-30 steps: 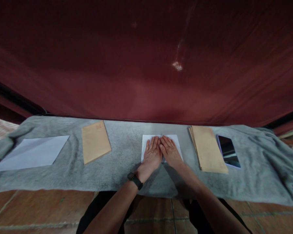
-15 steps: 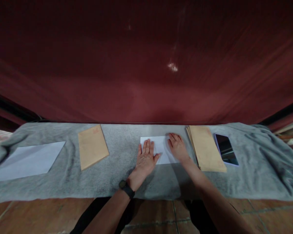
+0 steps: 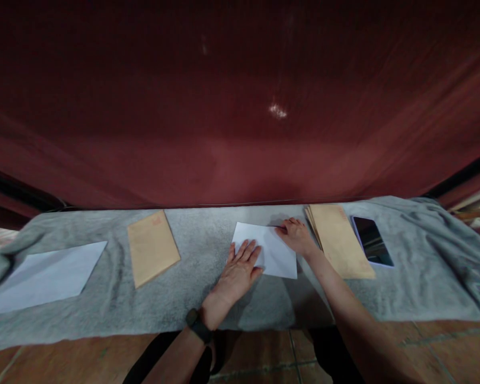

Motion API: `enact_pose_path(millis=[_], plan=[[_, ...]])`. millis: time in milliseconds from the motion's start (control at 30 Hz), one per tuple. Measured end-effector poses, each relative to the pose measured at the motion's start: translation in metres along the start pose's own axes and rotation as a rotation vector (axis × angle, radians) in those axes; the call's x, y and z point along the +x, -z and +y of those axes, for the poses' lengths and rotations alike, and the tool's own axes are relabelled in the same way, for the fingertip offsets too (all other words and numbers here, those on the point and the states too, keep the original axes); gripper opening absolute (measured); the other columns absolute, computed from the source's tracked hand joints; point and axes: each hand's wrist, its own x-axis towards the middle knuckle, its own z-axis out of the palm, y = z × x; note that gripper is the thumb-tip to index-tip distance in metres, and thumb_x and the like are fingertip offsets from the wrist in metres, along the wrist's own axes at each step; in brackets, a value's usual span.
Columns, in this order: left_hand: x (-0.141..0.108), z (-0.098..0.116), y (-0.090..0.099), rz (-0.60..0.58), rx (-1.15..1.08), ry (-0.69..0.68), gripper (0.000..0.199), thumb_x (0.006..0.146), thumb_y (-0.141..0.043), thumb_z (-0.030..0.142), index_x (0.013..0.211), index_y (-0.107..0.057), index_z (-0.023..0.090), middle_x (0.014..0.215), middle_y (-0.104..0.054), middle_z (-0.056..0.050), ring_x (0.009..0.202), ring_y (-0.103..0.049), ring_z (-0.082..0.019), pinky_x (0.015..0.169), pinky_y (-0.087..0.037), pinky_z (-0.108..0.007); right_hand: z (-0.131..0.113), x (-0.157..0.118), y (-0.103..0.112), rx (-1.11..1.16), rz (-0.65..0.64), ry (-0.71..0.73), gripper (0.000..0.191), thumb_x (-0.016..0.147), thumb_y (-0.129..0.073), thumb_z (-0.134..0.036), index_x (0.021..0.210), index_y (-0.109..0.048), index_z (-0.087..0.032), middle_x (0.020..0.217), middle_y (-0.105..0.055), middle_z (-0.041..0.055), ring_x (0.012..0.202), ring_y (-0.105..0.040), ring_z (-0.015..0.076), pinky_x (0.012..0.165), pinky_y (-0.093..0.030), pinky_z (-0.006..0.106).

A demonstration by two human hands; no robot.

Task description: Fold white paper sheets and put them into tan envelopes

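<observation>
Vs. half a sec ago: the white paper (image 3: pixel 270 255) now sits skewed, its far edge swung toward the left and its near right corner closer to the body; before, it lay square to the tabletop edge. Left hand (image 3: pixel 240 269) has slid back and a bit right, now flat on the paper's near-left corner, fingers (image 3: pixel 246 250) spread narrow, pressing, not gripping. Right hand (image 3: pixel 299 236) has moved to the paper's far right corner, fingers curled at the edge; can't tell if they pinch it or just touch. A sec ago both hands lay side by side on the middle of the sheet.

Paper is center of the tabletop (image 3: pixel 200 298), between the brown envelope (image 3: pixel 152 247) on the left & the stack of brown envelopes (image 3: pixel 339 240) on the right, just beside the right hand. Phone (image 3: pixel 372 241) lies screen-up right of the stack. A large white sheet (image 3: pixel 44 277) lies at far left. Black watch (image 3: pixel 198 325) on left wrist.

Surface: grey towel-like cloth (image 3: pixel 432 266) over the tabletop, bunched at the right end. Behind: dark red curtain (image 3: pixel 240 106) w/ a pale spot. Below: reddish floor tiles (image 3: pixel 64 362).
</observation>
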Motion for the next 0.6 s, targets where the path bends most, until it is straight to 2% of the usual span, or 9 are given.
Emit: enact_pose_path(millis=[167, 233, 333, 400, 467, 533, 600], plan=[[0.000, -0.015, 0.003, 0.009, 0.043, 0.021, 0.048, 0.101, -0.049, 0.034, 0.148, -0.048, 0.024, 0.161, -0.040, -0.010, 0.152, -0.030, -0.029, 0.123, -0.018, -0.062, 0.018, -0.013, 0.026, 0.195, -0.253, 0.021, 0.022, 0.086, -0.057, -0.026, 0.070, -0.071, -0.021, 0.075, -0.070, 0.0020, 0.078, -0.066, 0.0189, 0.069, -0.048, 0.027], [0.002, -0.021, 0.005, 0.052, 0.074, 0.058, 0.047, 0.100, -0.049, 0.028, 0.147, -0.050, 0.022, 0.161, -0.040, -0.011, 0.152, -0.029, -0.030, 0.123, -0.018, -0.064, 0.026, -0.023, 0.036, 0.323, -0.340, 0.015, 0.021, 0.084, -0.057, -0.027, 0.070, -0.070, -0.020, 0.069, -0.068, -0.0001, 0.070, -0.065, 0.0169, 0.059, -0.046, 0.024], [0.006, -0.025, 0.009, 0.146, 0.098, 0.123, 0.049, 0.098, -0.047, 0.020, 0.146, -0.051, 0.020, 0.162, -0.039, -0.012, 0.152, -0.029, -0.030, 0.123, -0.022, -0.061, 0.035, -0.037, 0.041, 0.751, -0.489, -0.103, 0.020, 0.081, -0.060, -0.036, 0.082, -0.069, -0.019, 0.074, -0.069, 0.0003, 0.070, -0.066, 0.0181, 0.052, -0.048, 0.023], [0.007, -0.022, 0.012, 0.168, 0.051, 0.117, 0.054, 0.094, -0.045, 0.012, 0.147, -0.050, 0.020, 0.162, -0.037, -0.012, 0.151, -0.032, -0.028, 0.123, -0.029, -0.054, 0.037, -0.045, 0.036, 0.951, -0.468, -0.199, 0.024, 0.080, -0.064, -0.041, 0.087, -0.068, -0.019, 0.080, -0.071, 0.0032, 0.074, -0.069, 0.0207, 0.053, -0.053, 0.026], [0.005, -0.014, 0.014, 0.150, -0.036, 0.050, 0.063, 0.088, -0.047, 0.006, 0.148, -0.049, 0.021, 0.164, -0.035, -0.010, 0.151, -0.033, -0.025, 0.122, -0.032, -0.049, 0.038, -0.053, 0.025, 1.024, -0.361, -0.271, 0.025, 0.082, -0.065, -0.043, 0.091, -0.067, -0.020, 0.089, -0.074, 0.0078, 0.083, -0.071, 0.0241, 0.059, -0.059, 0.030], [0.003, -0.003, 0.015, 0.126, -0.111, -0.021, 0.071, 0.083, -0.051, 0.004, 0.151, -0.046, 0.024, 0.165, -0.033, -0.007, 0.152, -0.030, -0.024, 0.123, -0.031, -0.049, 0.036, -0.059, 0.014, 1.058, -0.274, -0.322, 0.026, 0.085, -0.063, -0.043, 0.097, -0.066, -0.021, 0.101, -0.074, 0.0118, 0.092, -0.072, 0.0268, 0.064, -0.063, 0.035], [0.002, 0.006, 0.015, 0.110, -0.145, -0.033, 0.074, 0.081, -0.055, 0.005, 0.151, -0.045, 0.028, 0.164, -0.035, -0.005, 0.151, -0.030, -0.024, 0.123, -0.030, -0.051, 0.034, -0.065, 0.007, 1.104, -0.262, -0.361, 0.025, 0.085, -0.063, -0.042, 0.101, -0.065, -0.022, 0.110, -0.073, 0.0129, 0.098, -0.072, 0.0279, 0.067, -0.065, 0.038]])
